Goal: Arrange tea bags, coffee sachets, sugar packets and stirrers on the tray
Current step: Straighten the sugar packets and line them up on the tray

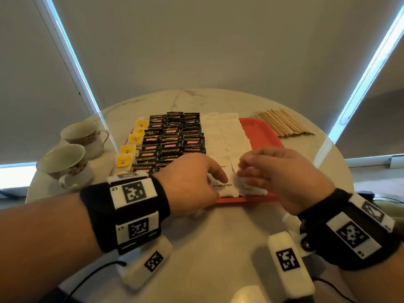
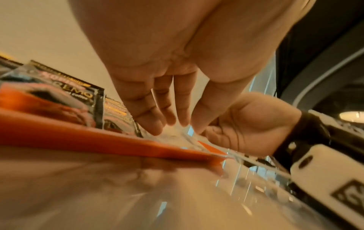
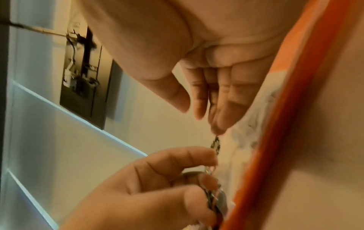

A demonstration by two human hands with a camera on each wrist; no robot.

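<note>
An orange tray (image 1: 258, 132) holds yellow-tagged tea bags (image 1: 129, 149) at its left, several black coffee sachets (image 1: 172, 141) beside them, then two columns of white sugar packets (image 1: 225, 136). My left hand (image 1: 218, 180) is at the tray's near edge and pinches a flat packet marked brown sugar (image 1: 227, 190). Just to its right, my right hand (image 1: 244, 171) curls over a small stack of white packets (image 1: 253, 190). In the right wrist view that stack (image 3: 215, 144) stands edge-on between both hands' fingertips. The wooden stirrers (image 1: 284, 123) lie on the table behind the tray.
Two floral teacups (image 1: 85, 136) (image 1: 65, 162) stand on the round marble table (image 1: 218, 237) at the left. The tray's right strip is bare orange. Window blinds rise close behind the table. A black cable (image 1: 94, 274) trails by my left forearm.
</note>
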